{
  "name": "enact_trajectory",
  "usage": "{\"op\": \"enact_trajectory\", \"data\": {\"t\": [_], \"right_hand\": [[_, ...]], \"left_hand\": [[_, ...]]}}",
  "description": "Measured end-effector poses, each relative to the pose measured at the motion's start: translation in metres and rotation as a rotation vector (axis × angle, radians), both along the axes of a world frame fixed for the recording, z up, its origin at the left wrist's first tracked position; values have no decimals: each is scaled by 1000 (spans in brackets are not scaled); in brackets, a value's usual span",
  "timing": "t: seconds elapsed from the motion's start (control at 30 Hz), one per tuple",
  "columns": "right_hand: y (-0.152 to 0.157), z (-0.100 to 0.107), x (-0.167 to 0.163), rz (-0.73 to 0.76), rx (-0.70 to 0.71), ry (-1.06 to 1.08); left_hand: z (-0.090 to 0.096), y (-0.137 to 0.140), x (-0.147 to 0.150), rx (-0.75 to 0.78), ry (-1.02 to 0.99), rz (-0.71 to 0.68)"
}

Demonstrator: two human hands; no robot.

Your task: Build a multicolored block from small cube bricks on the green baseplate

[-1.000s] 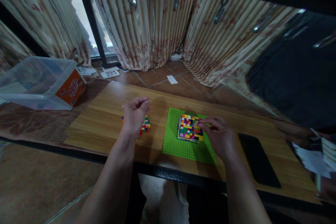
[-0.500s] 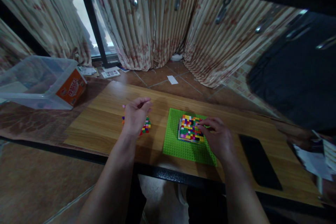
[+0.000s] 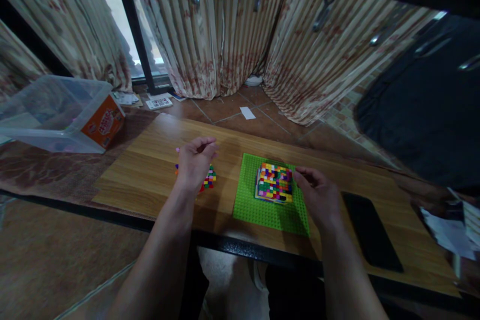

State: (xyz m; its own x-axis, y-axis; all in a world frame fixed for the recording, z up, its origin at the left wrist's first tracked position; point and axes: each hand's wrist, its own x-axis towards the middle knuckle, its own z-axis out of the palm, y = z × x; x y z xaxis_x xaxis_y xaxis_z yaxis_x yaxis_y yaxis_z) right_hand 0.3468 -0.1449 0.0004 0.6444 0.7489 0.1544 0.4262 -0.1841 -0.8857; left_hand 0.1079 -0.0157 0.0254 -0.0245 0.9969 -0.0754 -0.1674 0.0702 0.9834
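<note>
A block of small multicoloured building bricks (image 3: 275, 183) stands on a green studded baseplate (image 3: 247, 210). My right hand (image 3: 319, 192) is at the block's right side, thumb and fingers drawn together close to its upper right corner; whether a brick is between them is hidden. Over the wood to the left, my left hand (image 3: 195, 162) hovers with its fingers curled into a pinch. What it holds, if anything, is too small to name. Loose coloured bricks (image 3: 210, 178) lie beneath and beside this hand, partly covered by it.
A clear plastic bin (image 3: 56, 137) with an orange label stands at the far left. Right of the baseplate lies a black flat slab (image 3: 371, 232) on the wooden tabletop (image 3: 138, 175). Papers (image 3: 446, 230) are at the right edge, and striped curtains (image 3: 232, 35) hang behind.
My right hand has pulled back to the right, from the top of the brick block to beside it. The left hand has stayed almost in place, still pinched.
</note>
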Motion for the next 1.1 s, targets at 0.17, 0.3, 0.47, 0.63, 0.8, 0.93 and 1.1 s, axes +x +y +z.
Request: {"op": "enact_trajectory", "data": {"t": [0.17, 0.3, 0.47, 0.63, 0.8, 0.93, 1.1], "right_hand": [[6, -5, -7, 16, -9, -27], [7, -8, -12, 57, -39, -99], [7, -8, -14, 70, -71, -146], [9, -13, -14, 79, -43, -89], [12, -16, -14, 54, -18, 13], [13, -17, -15, 47, 17, 73], [11, -13, -13, 45, 16, 122]], "left_hand": [[-2, 1, 0, 12, 12, -5], [-1, 0, 0, 17, 0, -6], [1, -2, 1, 0, 4, -6], [1, -1, 0, -10, 23, -7], [0, -2, 0, -6, 30, -9], [0, -3, -1, -6, 45, -15], [-1, 1, -6, 9, 36, 4]]}}
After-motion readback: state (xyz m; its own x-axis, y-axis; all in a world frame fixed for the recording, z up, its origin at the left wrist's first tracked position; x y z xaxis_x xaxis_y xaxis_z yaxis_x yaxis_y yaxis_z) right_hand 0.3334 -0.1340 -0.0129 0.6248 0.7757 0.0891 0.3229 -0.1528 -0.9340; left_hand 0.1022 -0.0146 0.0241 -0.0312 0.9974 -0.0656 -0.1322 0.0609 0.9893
